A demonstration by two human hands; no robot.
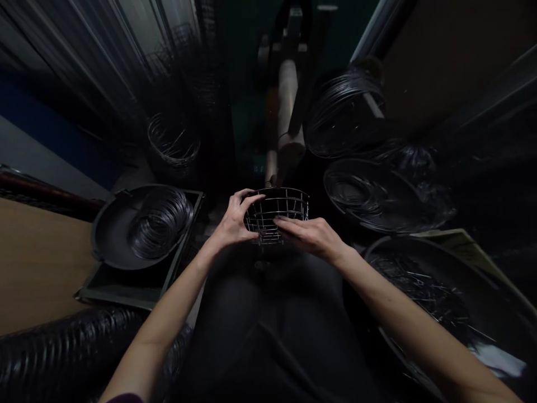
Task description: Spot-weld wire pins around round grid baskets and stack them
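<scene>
A small round wire basket (279, 206) of thin metal rods is held up in the middle, in front of a machine's pale shaft. My left hand (240, 217) grips its left side, thumb low and fingers over the rim. Against the near right side of the basket lies my right hand (308, 232), its fingers stretched together across the wires. The fingertips low on the basket are dim and partly hidden.
At the left, a black pan (113, 235) with wire rings rests on a green crate (121, 288). Another pan (398, 193) with rings and a basin (474, 280) of short rods stand at the right. The machine shaft (288, 89) rises ahead; stacked rings (67, 341) lie lower left.
</scene>
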